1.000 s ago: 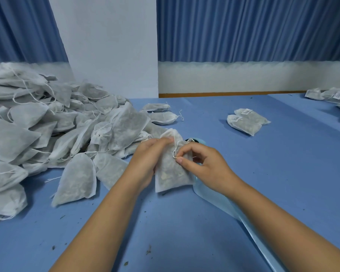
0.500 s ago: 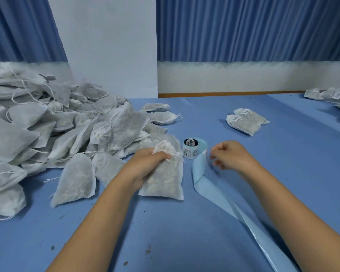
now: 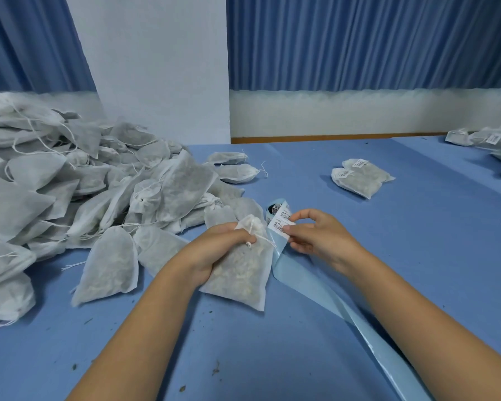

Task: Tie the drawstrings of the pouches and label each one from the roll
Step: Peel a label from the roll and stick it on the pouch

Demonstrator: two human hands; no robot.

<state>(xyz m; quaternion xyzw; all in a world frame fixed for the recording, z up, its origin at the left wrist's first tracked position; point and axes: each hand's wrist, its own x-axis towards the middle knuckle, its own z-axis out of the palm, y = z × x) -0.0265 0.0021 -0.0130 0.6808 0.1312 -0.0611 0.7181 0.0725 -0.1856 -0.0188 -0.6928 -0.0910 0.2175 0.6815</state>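
Lower centre: left hand (image 3: 214, 251) is gripping the neck of the white mesh drawstring pouch (image 3: 240, 274). Just right of it, right hand (image 3: 315, 238) is pinching a white barcode label (image 3: 278, 226) on the pale blue backing strip (image 3: 315, 287). I'm expecting the label to curl and stick to itself; tugging could topple the small label roll (image 3: 276, 208) behind.

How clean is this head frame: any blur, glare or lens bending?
Head view: light soft and even, sheen on the backing strip; wide-angle bending tilts the pillar; the label pinched by the right hand is too soft to read; the pouch in the left hand looks sharp.
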